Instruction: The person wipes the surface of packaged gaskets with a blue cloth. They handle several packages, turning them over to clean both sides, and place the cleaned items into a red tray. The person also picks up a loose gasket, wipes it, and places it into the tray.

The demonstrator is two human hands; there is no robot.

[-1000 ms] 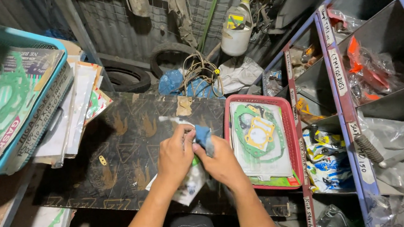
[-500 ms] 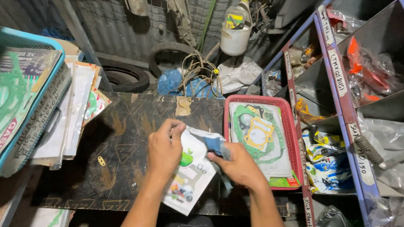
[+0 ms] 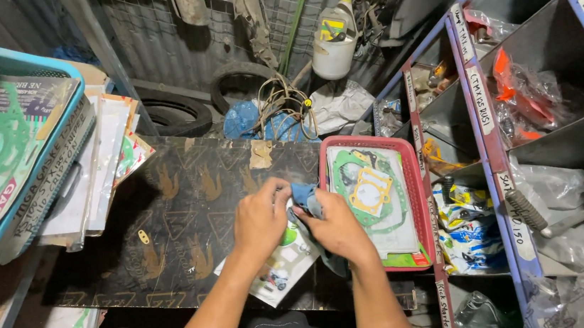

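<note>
My left hand (image 3: 260, 220) presses on the top of a flat plastic-wrapped gasket packet (image 3: 278, 269) that lies on a dark printed board (image 3: 169, 218). My right hand (image 3: 337, 227) grips a blue cloth (image 3: 304, 197) and holds it against the packet's upper right edge. Both hands meet just left of a red tray (image 3: 420, 194), which holds another gasket packet with green and orange gaskets (image 3: 370, 192).
A teal basket (image 3: 30, 182) stuffed with gasket packets sits at the left, with more packets stacked beside it. A blue and red shelf rack (image 3: 479, 110) with bagged parts fills the right. Tyres (image 3: 173, 115), wire and a white jug (image 3: 333, 35) lie behind the board.
The hands moved up over the packet's top edge and closer together. The right hand brought the blue cloth from the packet's right side up to its top.
</note>
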